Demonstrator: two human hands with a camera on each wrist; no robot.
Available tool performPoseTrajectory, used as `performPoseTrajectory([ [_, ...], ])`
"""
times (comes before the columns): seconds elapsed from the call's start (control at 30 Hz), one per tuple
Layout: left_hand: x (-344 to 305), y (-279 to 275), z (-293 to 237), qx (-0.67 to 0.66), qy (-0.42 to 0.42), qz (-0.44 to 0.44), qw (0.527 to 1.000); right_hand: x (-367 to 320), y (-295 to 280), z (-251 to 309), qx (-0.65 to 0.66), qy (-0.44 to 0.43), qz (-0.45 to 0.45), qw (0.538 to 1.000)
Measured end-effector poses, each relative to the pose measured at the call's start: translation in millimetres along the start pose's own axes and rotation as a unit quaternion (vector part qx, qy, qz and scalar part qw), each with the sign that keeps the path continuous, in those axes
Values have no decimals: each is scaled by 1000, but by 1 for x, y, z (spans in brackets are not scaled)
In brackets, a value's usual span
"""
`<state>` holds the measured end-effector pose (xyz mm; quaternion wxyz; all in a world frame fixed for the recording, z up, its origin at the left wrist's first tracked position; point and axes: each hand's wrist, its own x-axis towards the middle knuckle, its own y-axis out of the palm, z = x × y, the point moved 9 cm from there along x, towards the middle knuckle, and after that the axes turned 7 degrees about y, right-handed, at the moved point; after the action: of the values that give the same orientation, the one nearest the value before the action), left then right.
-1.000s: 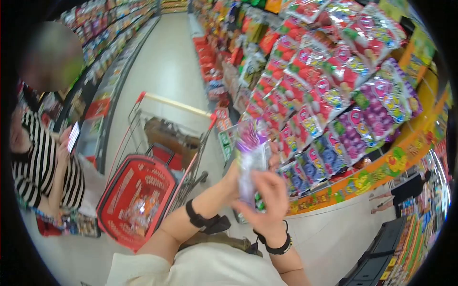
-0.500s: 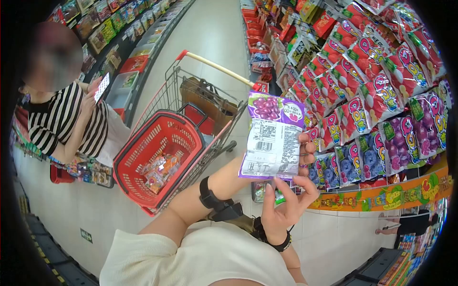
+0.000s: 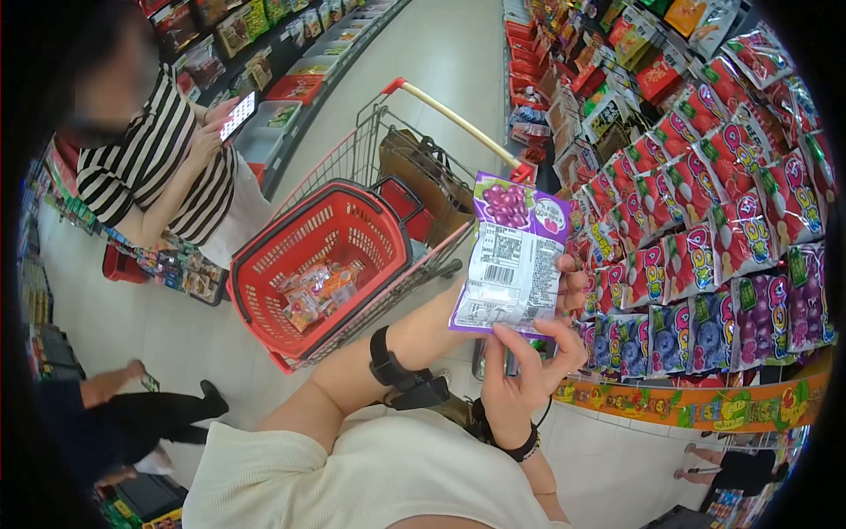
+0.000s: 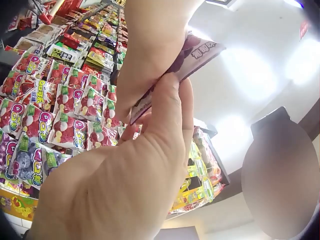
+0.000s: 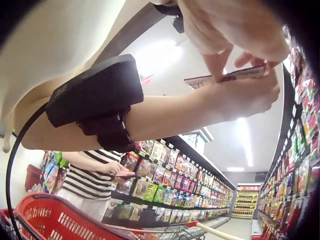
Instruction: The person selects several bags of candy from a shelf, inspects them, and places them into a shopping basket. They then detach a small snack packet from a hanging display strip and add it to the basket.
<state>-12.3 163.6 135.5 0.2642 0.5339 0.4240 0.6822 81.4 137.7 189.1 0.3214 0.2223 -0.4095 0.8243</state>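
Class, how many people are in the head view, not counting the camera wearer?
3: a striped-top person at upper left, a dark-clothed person lower left, a black-clothed person lower right. Others may be hidden.

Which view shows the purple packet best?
Head: the packet has its printed back towards the camera, with the barcode visible. Left wrist shows it slanted, partly hidden; right wrist shows little beyond a thin edge.

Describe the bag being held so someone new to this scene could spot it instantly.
Find the display of fruit-print bags on the right of the head view. Just left of it, the left hand and right hand hold one purple-edged bag. Unlike its displayed neighbours, it shows a white panel with a barcode below printed grapes.
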Motion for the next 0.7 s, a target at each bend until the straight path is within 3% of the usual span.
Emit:
performPoseTrajectory([
  [0.27, -20, 14, -22, 22, 51, -4, 998, 3, 18, 15, 25, -49, 21, 998],
  [0.47, -49, 7, -46, 37, 103, -58, 992, 5, 40, 25, 66, -93, 51, 992],
  [0.5, -67, -1, -56, 44, 159, -113, 980, 4, 49, 25, 75, -98, 59, 991],
  [0.57, -116, -44, -77, 69, 241, -263, 932, 3, 81, -2, 173, 26, 118, 978],
  [0.6, -137, -57, -75, 31, 238, -275, 931, -1, 92, -6, 180, 21, 125, 975],
  [0.63, -169, -80, -78, -62, 282, -196, 937, -9, 117, -24, 200, 92, 195, 956],
  [0.67, -191, -83, -73, -40, 328, -360, 873, -23, 144, -44, 215, 163, 262, 926],
  [0.7, -219, -76, -68, -18, 363, -512, 779, -43, 172, -64, 259, 201, 311, 892],
])
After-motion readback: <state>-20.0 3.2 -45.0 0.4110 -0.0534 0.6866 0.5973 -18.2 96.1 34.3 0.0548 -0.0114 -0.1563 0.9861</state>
